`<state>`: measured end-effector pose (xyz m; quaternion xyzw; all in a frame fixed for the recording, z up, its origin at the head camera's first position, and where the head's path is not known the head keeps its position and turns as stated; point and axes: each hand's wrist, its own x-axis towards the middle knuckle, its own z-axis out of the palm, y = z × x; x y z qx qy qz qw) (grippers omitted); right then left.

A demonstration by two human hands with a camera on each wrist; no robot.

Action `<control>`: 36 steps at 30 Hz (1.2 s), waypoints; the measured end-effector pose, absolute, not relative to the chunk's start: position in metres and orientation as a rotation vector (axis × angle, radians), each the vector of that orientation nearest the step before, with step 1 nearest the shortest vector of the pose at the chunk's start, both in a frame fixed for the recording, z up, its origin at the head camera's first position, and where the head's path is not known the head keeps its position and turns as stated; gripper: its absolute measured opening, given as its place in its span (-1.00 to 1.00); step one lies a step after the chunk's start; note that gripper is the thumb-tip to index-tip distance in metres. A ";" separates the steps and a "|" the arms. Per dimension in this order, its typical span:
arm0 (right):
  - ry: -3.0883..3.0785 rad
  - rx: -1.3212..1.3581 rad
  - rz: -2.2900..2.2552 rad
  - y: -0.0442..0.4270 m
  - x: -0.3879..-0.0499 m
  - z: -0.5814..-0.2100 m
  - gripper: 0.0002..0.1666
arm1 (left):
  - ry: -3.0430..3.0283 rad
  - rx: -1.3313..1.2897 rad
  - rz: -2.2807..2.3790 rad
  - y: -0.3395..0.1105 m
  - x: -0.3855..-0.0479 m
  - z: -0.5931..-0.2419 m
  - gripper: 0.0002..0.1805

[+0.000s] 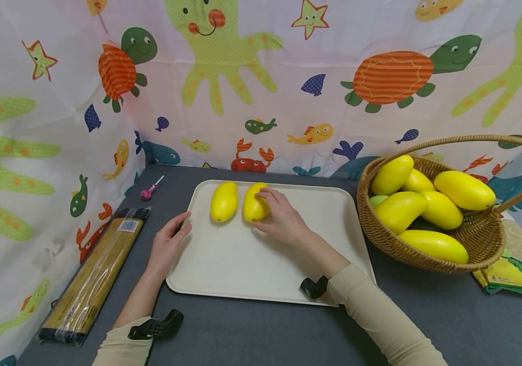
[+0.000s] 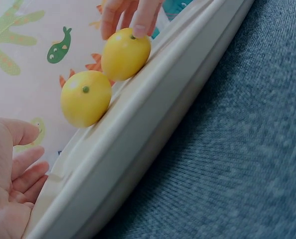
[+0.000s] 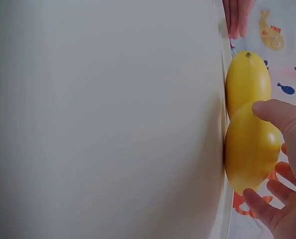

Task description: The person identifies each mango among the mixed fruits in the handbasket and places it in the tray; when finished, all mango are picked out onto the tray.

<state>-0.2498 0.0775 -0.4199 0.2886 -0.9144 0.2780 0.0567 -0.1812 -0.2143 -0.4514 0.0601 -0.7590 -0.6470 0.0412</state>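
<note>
Two yellow mangoes lie side by side near the far left of a cream tray (image 1: 242,264). My right hand (image 1: 284,216) holds the right-hand mango (image 1: 253,204) between thumb and fingers; in the right wrist view the thumb touches one end of this mango (image 3: 252,149) and a fingertip is at the other. The left-hand mango (image 1: 224,202) lies untouched, just beside it. At the tray's left rim is my left hand (image 1: 168,244), its fingers loosely bent and holding nothing. In the left wrist view, the left hand (image 2: 11,184) is close to the rim.
A wicker basket (image 1: 375,231) with several yellow mangoes and a green fruit stands right of the tray. Behind it lies a yellow-green packet (image 1: 517,274). On the left are a long plastic-wrapped pack (image 1: 98,274) and a lollipop (image 1: 147,193). A patterned cloth (image 1: 261,91) hangs behind.
</note>
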 end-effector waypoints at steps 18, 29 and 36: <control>-2.687 0.860 0.939 0.110 -0.219 -0.386 -0.32 | -2.348 0.165 -1.928 -0.214 -0.182 -0.456 -0.55; -2.572 0.928 0.831 0.178 -0.190 -0.335 -0.43 | -2.385 0.187 -1.906 -0.215 -0.179 -0.453 -0.53; -2.647 0.783 0.626 0.235 -0.181 -0.301 -0.62 | -2.408 0.185 -1.895 -0.215 -0.178 -0.452 -0.53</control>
